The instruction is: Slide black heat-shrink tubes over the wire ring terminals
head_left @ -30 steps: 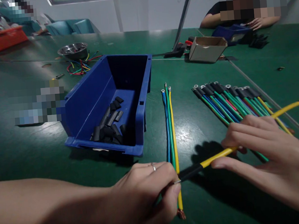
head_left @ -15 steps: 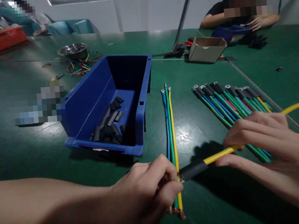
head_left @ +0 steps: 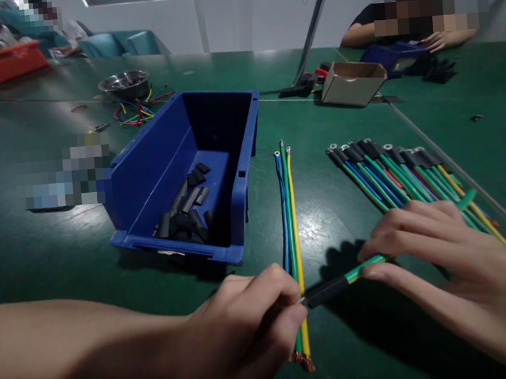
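Note:
My left hand (head_left: 262, 311) is closed, pinching the metal terminal end of a green cable with a yellow edge (head_left: 364, 268). A black heat-shrink sleeve (head_left: 328, 292) sits around that cable close to the terminal. On the other side of the sleeve, thumb and fingers of my right hand (head_left: 442, 256) grip the cable. Partly behind my left hand lie a blue cable (head_left: 283, 210), a green cable (head_left: 289, 221) and a yellow cable (head_left: 294, 221), side by side, with bare copper strands (head_left: 305, 360) at the near ends.
A blue bin (head_left: 242, 213) holds several loose black sleeves (head_left: 188, 200). Several sleeved cables (head_left: 387, 173) lie at the right. Farther back are a metal bowl (head_left: 124, 83), thin coloured wires (head_left: 137, 112), a cardboard box (head_left: 352, 85) and a stand (head_left: 300, 86). A person (head_left: 363, 29) sits opposite.
The held cable showed yellow beside the sleeve and now shows green with a yellow edge; whether it was turned I cannot tell. My right fingers shifted slightly left. My left hand stays put.

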`<state>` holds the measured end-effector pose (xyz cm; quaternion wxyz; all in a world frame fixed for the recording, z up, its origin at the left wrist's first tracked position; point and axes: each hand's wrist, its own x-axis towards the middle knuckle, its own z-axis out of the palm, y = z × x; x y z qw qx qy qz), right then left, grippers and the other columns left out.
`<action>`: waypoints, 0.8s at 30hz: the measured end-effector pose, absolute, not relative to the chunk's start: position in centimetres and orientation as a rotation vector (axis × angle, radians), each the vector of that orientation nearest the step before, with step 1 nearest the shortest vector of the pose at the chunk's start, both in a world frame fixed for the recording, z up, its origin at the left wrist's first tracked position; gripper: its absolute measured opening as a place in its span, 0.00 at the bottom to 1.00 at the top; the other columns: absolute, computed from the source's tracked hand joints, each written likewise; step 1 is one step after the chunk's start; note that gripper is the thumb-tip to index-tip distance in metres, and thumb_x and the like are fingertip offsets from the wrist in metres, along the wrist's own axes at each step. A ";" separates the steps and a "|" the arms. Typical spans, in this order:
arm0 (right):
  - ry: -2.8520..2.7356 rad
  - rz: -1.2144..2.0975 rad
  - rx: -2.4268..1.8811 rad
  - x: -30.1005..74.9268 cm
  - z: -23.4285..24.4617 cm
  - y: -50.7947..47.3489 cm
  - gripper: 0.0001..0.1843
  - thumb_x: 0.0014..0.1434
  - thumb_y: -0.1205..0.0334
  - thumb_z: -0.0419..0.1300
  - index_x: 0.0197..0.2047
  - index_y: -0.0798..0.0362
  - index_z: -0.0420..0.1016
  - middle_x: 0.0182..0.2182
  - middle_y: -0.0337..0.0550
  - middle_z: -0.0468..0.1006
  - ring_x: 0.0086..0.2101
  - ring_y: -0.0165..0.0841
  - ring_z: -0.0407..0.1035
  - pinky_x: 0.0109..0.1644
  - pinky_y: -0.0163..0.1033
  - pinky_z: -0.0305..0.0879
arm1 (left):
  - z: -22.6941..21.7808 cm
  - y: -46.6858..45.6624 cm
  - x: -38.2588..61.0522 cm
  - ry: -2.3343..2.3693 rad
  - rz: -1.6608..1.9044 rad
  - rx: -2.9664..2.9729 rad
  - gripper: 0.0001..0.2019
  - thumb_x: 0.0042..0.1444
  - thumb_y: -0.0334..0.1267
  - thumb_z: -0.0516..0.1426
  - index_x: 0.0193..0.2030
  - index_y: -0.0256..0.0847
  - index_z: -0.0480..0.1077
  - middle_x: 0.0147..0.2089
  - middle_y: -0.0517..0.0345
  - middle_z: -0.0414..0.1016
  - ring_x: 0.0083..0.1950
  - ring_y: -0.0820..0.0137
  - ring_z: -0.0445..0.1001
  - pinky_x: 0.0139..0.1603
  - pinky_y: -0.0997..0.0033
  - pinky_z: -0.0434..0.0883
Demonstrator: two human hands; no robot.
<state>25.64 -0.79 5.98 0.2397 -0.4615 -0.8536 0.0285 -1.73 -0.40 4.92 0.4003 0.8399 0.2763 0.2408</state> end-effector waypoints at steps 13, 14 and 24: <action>-2.347 0.223 -1.231 24.5 6.2 -0.8 0.13 0.65 0.49 0.56 0.33 0.47 0.70 0.29 0.34 0.73 0.31 0.29 0.65 0.35 0.37 0.58 | 3.3 -0.5 -2.0 0.527 0.743 2.032 0.05 0.68 0.35 0.46 0.42 0.41 0.61 0.31 0.55 0.70 0.31 0.69 0.71 0.34 0.69 0.68; -2.334 0.174 -1.214 24.6 6.4 -0.7 0.13 0.65 0.48 0.56 0.34 0.47 0.70 0.29 0.34 0.73 0.31 0.29 0.65 0.34 0.36 0.59 | 3.5 -0.4 -1.9 0.570 0.722 2.027 0.06 0.69 0.36 0.47 0.43 0.41 0.62 0.31 0.55 0.70 0.32 0.68 0.71 0.36 0.69 0.69; -2.269 -0.446 -1.208 27.5 6.4 -1.9 0.10 0.60 0.49 0.63 0.42 0.43 0.74 0.32 0.40 0.76 0.33 0.34 0.67 0.36 0.43 0.58 | 3.8 -0.5 -0.2 0.707 0.572 2.122 0.09 0.63 0.42 0.58 0.46 0.42 0.67 0.36 0.54 0.73 0.39 0.65 0.72 0.42 0.68 0.72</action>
